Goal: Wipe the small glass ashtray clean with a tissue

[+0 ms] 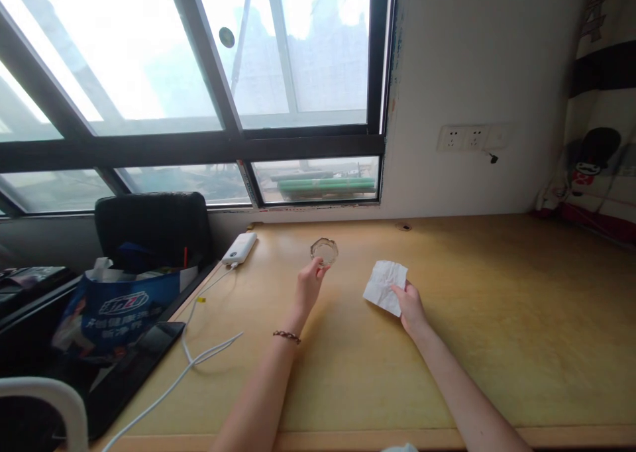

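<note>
My left hand is closed on the near rim of a small clear glass dish with a faceted, many-sided edge, perhaps an ashtray. The dish is held over the far half of the wooden table. To the right, my right hand pinches a creased white paper sheet, thumb on top and fingers underneath. The sheet and the dish are apart from each other. A dark braided bracelet circles my left wrist.
A white power bank lies at the table's left edge, its white cable trailing toward me. Left of the table stand a black chair and a blue bag. A window and a wall socket are behind; a patterned curtain hangs right.
</note>
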A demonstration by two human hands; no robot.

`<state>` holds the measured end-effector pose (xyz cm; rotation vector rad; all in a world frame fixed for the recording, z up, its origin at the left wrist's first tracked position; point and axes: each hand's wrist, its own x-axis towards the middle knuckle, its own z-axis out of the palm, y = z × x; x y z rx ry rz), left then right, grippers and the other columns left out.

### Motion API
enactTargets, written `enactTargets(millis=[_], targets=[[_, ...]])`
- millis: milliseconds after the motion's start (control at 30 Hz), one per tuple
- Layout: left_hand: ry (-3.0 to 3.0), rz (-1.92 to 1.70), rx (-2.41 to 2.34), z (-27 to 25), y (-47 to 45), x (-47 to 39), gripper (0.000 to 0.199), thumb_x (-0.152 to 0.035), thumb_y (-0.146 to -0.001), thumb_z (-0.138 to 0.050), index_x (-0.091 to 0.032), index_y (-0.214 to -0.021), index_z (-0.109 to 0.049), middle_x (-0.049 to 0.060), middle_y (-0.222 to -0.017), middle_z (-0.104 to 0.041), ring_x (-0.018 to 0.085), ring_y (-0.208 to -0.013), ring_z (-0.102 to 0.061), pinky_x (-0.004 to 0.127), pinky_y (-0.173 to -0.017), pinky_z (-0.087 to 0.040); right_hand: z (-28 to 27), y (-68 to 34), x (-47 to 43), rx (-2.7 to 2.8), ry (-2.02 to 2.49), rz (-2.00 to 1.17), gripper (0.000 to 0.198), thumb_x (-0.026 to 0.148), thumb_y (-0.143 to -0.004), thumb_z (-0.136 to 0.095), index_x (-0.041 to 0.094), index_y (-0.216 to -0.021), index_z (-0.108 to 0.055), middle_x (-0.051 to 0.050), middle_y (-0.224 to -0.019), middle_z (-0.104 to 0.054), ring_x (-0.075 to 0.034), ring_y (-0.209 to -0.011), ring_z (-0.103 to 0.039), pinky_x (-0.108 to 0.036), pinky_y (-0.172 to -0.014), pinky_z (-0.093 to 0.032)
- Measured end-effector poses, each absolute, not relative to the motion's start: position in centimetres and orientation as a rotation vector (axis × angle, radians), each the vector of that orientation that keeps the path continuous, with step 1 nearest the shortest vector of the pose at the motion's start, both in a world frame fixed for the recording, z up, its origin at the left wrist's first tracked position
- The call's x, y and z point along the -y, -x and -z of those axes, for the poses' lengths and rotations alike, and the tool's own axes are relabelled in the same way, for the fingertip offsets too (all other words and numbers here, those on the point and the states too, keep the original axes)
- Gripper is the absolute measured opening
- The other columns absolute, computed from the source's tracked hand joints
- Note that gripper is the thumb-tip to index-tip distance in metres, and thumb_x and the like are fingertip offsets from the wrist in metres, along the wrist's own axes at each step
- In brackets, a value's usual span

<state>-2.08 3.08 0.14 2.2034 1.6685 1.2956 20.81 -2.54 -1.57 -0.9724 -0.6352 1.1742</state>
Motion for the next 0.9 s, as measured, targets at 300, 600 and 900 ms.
enactTargets(millis=[300,600,900], targets=[[-2.686,-0.910,-1.429,1.0,-6.6,3.4,0.013,-0.026,-0.082,-0.039,-0.018,-0.082,-0.050,0.002,-0.066,-0.053,0.011,-0.058,-0.050,0.020,-0.052,-0.035,0.6,-20.8,3.2,0.485,0.724,-1.555,0.027,0.036,-0.076,-0.049,0.018,-0.092,-0.059,-0.006,-0.084,-0.068,-0.021,-0.078,-0.063,-0.033,-0.065,-0.049],[-2.589,-1.029,-1.298,0.6,-5.1,3.1,0.015,-0.024,-0.083,-0.039,-0.017,-0.090,-0.051,0.004,-0.072,-0.057,0.012,-0.064,-0.054,0.020,-0.056,-0.040,0.9,-21.0,3.2,0.552,0.751,-1.569,0.047,0.019,-0.064,-0.066,0.021,-0.108,-0.050,-0.003,-0.083,-0.068,-0.014,-0.062,-0.063,-0.023,-0.053,-0.049],[-1.949,-1.197,-0.981,-0.8,-4.8,3.0,0.019,-0.025,-0.077,-0.048,-0.021,-0.093,-0.057,0.007,-0.114,-0.051,0.022,-0.105,-0.048,0.032,-0.085,-0.040,0.3,-20.6,3.5,0.730,0.812,-1.454,0.044,0.026,-0.052,-0.074,0.015,-0.092,-0.061,-0.007,-0.085,-0.067,-0.018,-0.073,-0.063,-0.027,-0.065,-0.048]])
